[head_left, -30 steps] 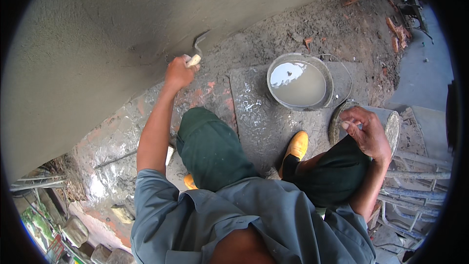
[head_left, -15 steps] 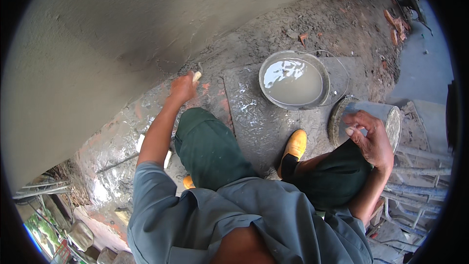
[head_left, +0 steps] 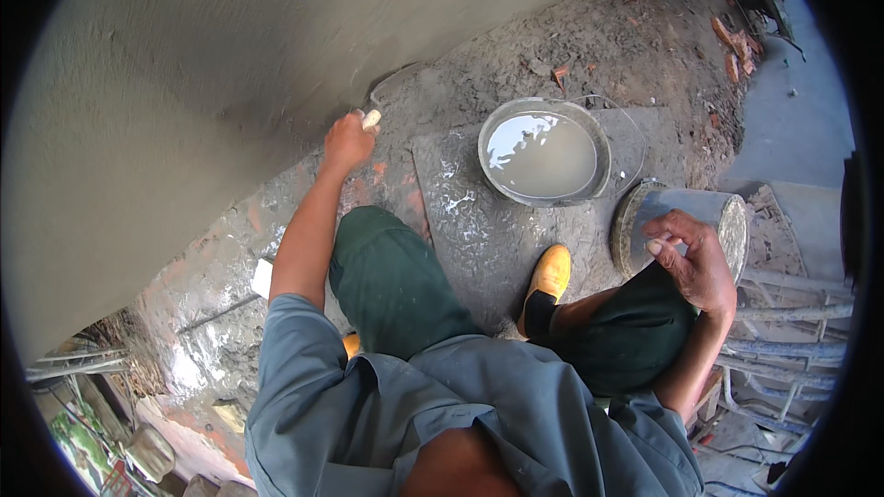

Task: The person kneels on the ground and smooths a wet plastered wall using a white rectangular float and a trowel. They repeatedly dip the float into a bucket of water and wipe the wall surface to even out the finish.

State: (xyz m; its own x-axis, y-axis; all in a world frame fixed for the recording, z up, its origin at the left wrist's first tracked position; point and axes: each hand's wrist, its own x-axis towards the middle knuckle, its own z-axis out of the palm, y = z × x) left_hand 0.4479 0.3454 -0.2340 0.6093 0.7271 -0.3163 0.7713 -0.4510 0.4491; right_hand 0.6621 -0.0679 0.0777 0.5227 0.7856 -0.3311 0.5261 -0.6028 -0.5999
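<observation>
I crouch before a grey plastered wall [head_left: 184,83]. My left hand [head_left: 347,140] grips the pale handle of a trowel [head_left: 387,92], whose metal blade rests at the foot of the wall where it meets the muddy ground. My right hand [head_left: 692,256] lies on my right knee with fingers loosely curled, holding nothing I can make out, just beside a round grey mortar pan [head_left: 727,216]. A metal bucket [head_left: 543,152] of cloudy water stands ahead between both hands.
A wet flat slab [head_left: 474,221] lies under the bucket and my yellow boot [head_left: 548,276]. Broken red bricks [head_left: 737,37] are scattered at the far right. Metal bars [head_left: 783,350] lie at the right, rubble at the lower left.
My left hand with the trowel dipped lower along the wall base, then came back up. The right hand stayed on the knee. The view shifted slightly.
</observation>
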